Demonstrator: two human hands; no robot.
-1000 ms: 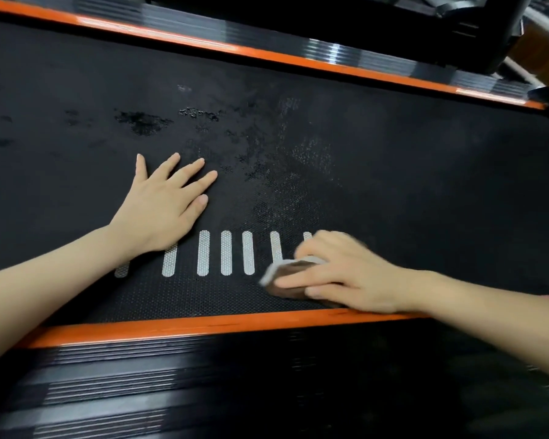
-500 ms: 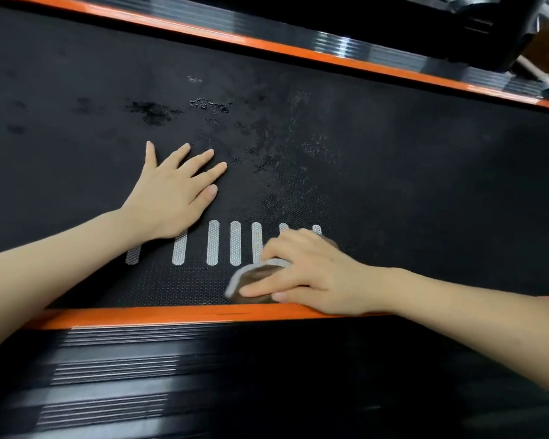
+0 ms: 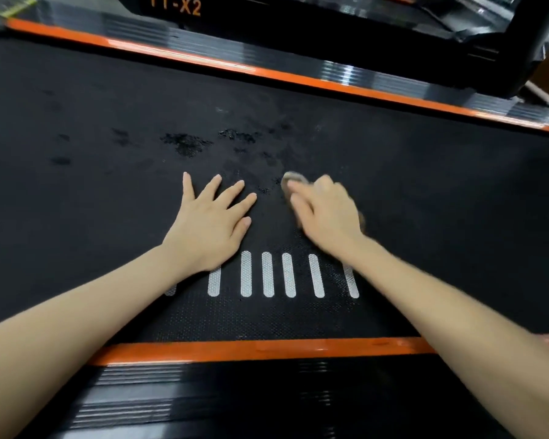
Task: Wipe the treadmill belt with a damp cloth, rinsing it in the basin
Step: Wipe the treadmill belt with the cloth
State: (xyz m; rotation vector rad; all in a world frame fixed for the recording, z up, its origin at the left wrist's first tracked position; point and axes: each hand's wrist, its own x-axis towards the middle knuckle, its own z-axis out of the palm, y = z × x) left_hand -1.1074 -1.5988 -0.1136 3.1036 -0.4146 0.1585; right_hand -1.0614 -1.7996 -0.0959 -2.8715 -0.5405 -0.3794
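The black treadmill belt [image 3: 425, 198] fills the middle of the head view, with wet dark patches [image 3: 187, 142] toward its far side and a row of white stripes [image 3: 267, 274] near me. My left hand [image 3: 213, 220] lies flat on the belt with fingers spread, just above the stripes. My right hand [image 3: 324, 213] grips a small grey-brown cloth [image 3: 290, 178] and presses it onto the belt right beside the left hand. Only the cloth's front edge shows past my fingertips; the hand is motion-blurred. No basin is in view.
Orange trim and black ribbed side rails border the belt on the near side [image 3: 267, 348] and the far side [image 3: 298, 79]. A black frame post [image 3: 526, 45] rises at the top right. Lettering "TT-X2" [image 3: 175, 6] marks the far housing.
My right hand has swept the cloth from the belt's near edge, below the stripes, up and away to the wet area beside my left hand. The left hand has stayed flat in place.
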